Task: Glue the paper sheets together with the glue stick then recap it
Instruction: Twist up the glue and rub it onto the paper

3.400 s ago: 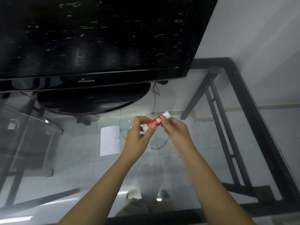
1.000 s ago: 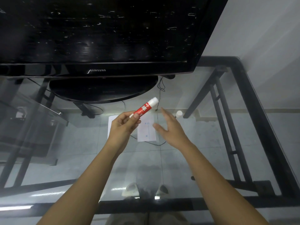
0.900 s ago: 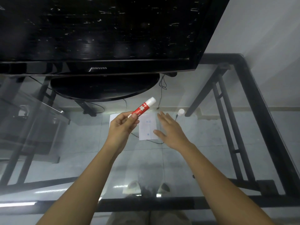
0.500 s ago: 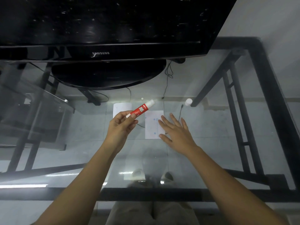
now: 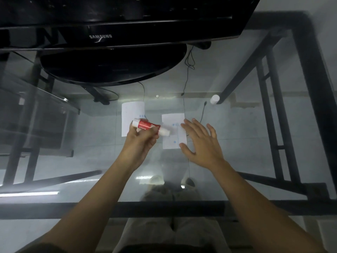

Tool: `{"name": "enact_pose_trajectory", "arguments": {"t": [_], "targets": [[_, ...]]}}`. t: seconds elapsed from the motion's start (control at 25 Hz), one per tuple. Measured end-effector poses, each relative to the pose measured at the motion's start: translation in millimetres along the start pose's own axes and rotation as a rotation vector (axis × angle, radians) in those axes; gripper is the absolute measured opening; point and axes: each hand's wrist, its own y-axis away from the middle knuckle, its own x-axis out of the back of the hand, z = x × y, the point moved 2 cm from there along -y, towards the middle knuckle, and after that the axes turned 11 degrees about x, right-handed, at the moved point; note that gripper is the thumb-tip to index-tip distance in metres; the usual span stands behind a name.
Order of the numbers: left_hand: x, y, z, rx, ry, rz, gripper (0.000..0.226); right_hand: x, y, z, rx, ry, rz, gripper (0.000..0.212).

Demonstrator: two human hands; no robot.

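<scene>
Two small white paper sheets lie side by side on the glass table: one on the left [image 5: 132, 115], one on the right [image 5: 173, 139] with blue dots. My left hand [image 5: 140, 141] grips the red glue stick [image 5: 148, 126], uncapped, its white tip pointing right and down over the right sheet's left edge. My right hand [image 5: 200, 141] lies flat with fingers spread on the right edge of the right sheet. The white cap [image 5: 214, 99] stands on the table farther back right.
A black television [image 5: 127, 21] on an oval base [image 5: 113, 64] stands behind the sheets. Thin black cables [image 5: 184, 99] run across the glass near the sheets. The table's black frame [image 5: 313, 73] runs along the right and near edges.
The glue stick has swung from pointing up and right to pointing down and right over the right sheet. My right hand has settled flat on that sheet. The cap was set down earlier.
</scene>
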Motion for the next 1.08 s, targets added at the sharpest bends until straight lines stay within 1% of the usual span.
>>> {"name": "enact_pose_trajectory", "arguments": {"t": [0.08,0.12,0.16,0.2,0.36,0.44,0.6,0.64,0.76,0.84,0.92,1.04,1.08], "targets": [[-0.9,2.9,2.4,-0.274,-0.619,0.153,0.023,0.7,0.0,0.3,-0.015,-0.015,0.015,0.061],[-3.8,4.4,4.5,-0.412,-0.842,0.151,0.022,1.1,0.1,0.0,-0.018,-0.015,0.016,0.062],[-6.1,5.3,6.2,-0.504,-0.962,0.109,0.021,1.3,0.3,-0.3,-0.020,-0.011,0.016,0.062],[-8.2,6.3,8.2,-0.544,-1.024,0.058,0.020,1.5,0.3,-0.5,-0.021,-0.006,0.016,0.062],[-15.0,6.1,11.8,-0.576,-1.239,-0.107,0.024,1.9,-0.8,-1.1,-0.027,-0.008,0.009,0.063],[-16.5,5.7,15.2,-0.593,-1.318,-0.126,0.023,1.9,-0.8,-1.3,-0.029,-0.004,0.012,0.063],[-10.8,1.8,31.0,-0.699,-1.356,-0.018,0.018,1.6,-0.1,-1.0,-0.027,-0.012,0.011,0.062],[-12.1,2.5,30.7,-0.715,-1.347,-0.025,0.019,1.6,-0.1,-0.9,-0.026,-0.012,0.009,0.062],[-22.1,5.8,17.8,-0.668,-1.357,-0.166,0.024,2.4,-1.2,-1.0,-0.025,-0.011,0.000,0.063],[-24.9,2.3,16.2,-0.626,-1.365,-0.198,0.026,2.6,-1.1,-1.2,-0.026,-0.014,-0.001,0.063],[-23.3,-6.9,27.5,-0.618,-1.362,-0.152,0.027,2.8,-0.7,-1.1,-0.023,-0.017,0.005,0.062],[-17.8,-18.3,47.0,-0.648,-1.365,-0.012,0.026,2.8,0.0,-1.4,-0.019,-0.021,0.020,0.062],[-17.5,-19.0,48.6,-0.663,-1.356,0.009,0.025,2.8,0.2,-1.4,-0.019,-0.019,0.023,0.062]]}}
